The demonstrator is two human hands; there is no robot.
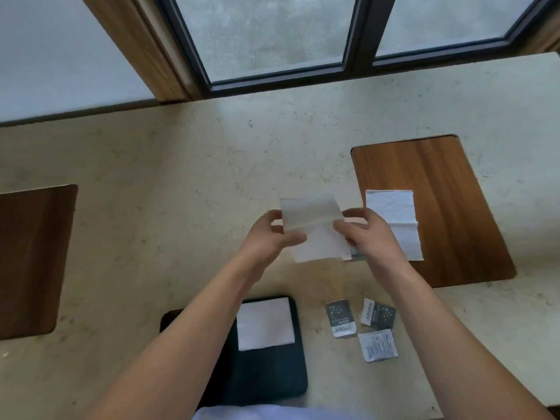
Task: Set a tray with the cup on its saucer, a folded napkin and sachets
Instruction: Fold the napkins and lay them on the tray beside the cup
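Note:
Both my hands hold a white paper napkin (315, 228) above the stone table, creased across its middle. My left hand (271, 234) pinches its left edge and my right hand (368, 234) pinches its right edge. A dark tray (266, 377) lies near the table's front edge, partly hidden by my left forearm, with a folded white napkin (265, 324) on it. Three sachets lie right of the tray: two dark ones (340, 318) (378, 313) and a pale one (378, 345). Another sachet (356, 253) peeks out under my right hand. No cup or saucer is visible.
A wooden inlay (448, 177) at the right of the table (181, 177) carries another white napkin (394, 219). A second wooden inlay (33, 256) lies at the left. A window with a dark frame (360, 34) runs along the far edge.

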